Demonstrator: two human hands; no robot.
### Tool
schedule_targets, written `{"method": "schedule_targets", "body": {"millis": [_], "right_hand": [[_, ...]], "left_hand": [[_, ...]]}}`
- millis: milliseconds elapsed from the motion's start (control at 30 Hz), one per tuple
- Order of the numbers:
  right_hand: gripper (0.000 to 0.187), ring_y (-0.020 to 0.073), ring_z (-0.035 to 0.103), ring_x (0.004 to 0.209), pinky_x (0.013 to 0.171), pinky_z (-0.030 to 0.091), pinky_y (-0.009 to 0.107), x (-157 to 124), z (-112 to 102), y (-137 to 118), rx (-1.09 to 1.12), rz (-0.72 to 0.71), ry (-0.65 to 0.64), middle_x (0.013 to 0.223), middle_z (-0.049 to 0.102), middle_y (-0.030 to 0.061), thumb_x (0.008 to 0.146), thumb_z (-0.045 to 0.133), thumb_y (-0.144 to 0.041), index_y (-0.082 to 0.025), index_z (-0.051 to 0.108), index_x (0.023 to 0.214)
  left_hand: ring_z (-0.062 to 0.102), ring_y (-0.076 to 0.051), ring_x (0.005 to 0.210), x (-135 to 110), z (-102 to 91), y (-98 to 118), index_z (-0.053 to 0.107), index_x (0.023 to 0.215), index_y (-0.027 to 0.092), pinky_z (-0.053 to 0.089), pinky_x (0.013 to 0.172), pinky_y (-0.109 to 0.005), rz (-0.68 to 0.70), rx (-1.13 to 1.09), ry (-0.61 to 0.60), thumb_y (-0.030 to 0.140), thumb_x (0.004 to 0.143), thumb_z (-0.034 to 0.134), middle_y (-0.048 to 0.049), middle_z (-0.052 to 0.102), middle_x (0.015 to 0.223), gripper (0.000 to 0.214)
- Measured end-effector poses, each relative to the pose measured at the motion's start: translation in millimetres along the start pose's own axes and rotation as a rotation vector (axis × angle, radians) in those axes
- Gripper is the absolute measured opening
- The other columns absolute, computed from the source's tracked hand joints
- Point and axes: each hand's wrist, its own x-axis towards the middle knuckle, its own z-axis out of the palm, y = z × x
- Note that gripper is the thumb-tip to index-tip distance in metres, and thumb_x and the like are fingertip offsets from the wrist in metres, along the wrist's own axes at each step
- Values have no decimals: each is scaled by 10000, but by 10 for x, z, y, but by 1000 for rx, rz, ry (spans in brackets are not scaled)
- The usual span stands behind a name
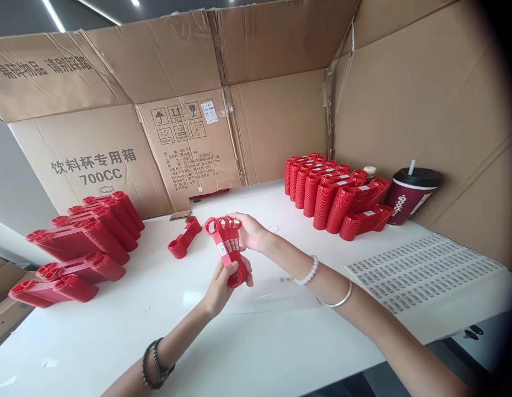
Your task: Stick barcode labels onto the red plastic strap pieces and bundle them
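Note:
Several red plastic pieces with a ring at each end [227,242] are fanned out in front of me, held in both hands. Each fanned piece shows a small white barcode label on its flat middle. My left hand [222,284] is closed around their lower end, its thumb on the front. At the upper right, my right hand [252,232] grips the upper rings from behind; its fingers are partly hidden. Just left of them, a short stack of the same red pieces [185,237] lies on the white table [256,342], a label on its top.
Tall stacks of red pieces [90,234] stand at the left. More labelled stacks [334,193] are at the back right, beside a dark lidded cup with a straw [410,196]. Label sheets [425,270] lie at the right. Cardboard walls [280,127] enclose the table's back and right.

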Motion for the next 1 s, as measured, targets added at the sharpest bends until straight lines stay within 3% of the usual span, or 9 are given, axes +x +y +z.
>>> {"method": "schedule_targets", "body": {"millis": [100,233,333,467,633,767,833,933,1000], "right_hand": [[312,128,443,419,362,264,236,46,115,-83,49,77,-143,574,524,-14,848,471,-488,-197,473,734],[322,158,571,595,362,302,213,67,177,-116,8,-95,-269,714,592,0,729,675,-470,-214,496,808],[351,108,527,570,442,392,210,53,168,-79,8,-188,-161,696,538,-45,635,769,-305,-218,497,841],[350,87,508,605,560,436,228,-7,219,66,-213,-307,37,732,507,-63,658,746,-275,-225,473,871],[379,173,556,972,835,453,304,-17,259,101,-794,-522,62,1042,572,46,762,676,-402,-206,472,1014],[463,228,536,1105,842,437,320,31,-137,-224,-1362,-424,142,1237,539,152,905,465,-514,-149,453,1189],[390,254,513,1146,852,413,345,32,-470,-353,-1885,-327,229,1260,539,142,921,476,-441,-162,492,1194],[133,300,545,1073,819,387,369,-14,-958,-312,-2067,-233,214,1071,629,159,844,599,-209,-136,638,947],[122,301,565,1016,772,377,359,-66,-1191,-150,-2148,-214,210,1005,645,178,847,541,-122,-127,662,864]], "left_hand": [[583,-182,585,54,-105,111,534,1042,195,406,640,-333,0,-70,-63,352,869,476,-32,586,767,241],[605,-206,588,111,-283,234,565,964,189,407,651,-347,-122,-184,-150,350,832,484,-25,575,695,224],[635,-242,706,150,-376,326,594,956,171,426,690,-362,-254,-101,-184,316,775,543,-60,612,726,238],[623,-247,878,215,-332,357,608,960,169,454,712,-339,-251,210,24,262,770,602,-106,646,926,212],[544,-153,646,259,-227,214,548,796,185,425,589,-266,-12,491,308,308,798,609,-26,569,705,137],[499,-142,580,267,-557,339,461,799,214,407,558,-264,-4,843,346,405,852,526,4,509,670,209],[513,-174,542,313,-874,547,453,851,214,391,540,-287,-151,1138,352,450,867,490,-2,515,638,239],[611,-298,753,457,-1368,866,466,988,169,418,629,-359,-277,1700,361,444,927,342,-119,615,824,308],[604,-362,940,589,-1614,963,465,1060,134,436,699,-402,-383,1914,359,398,942,302,-200,621,1010,332]]}}
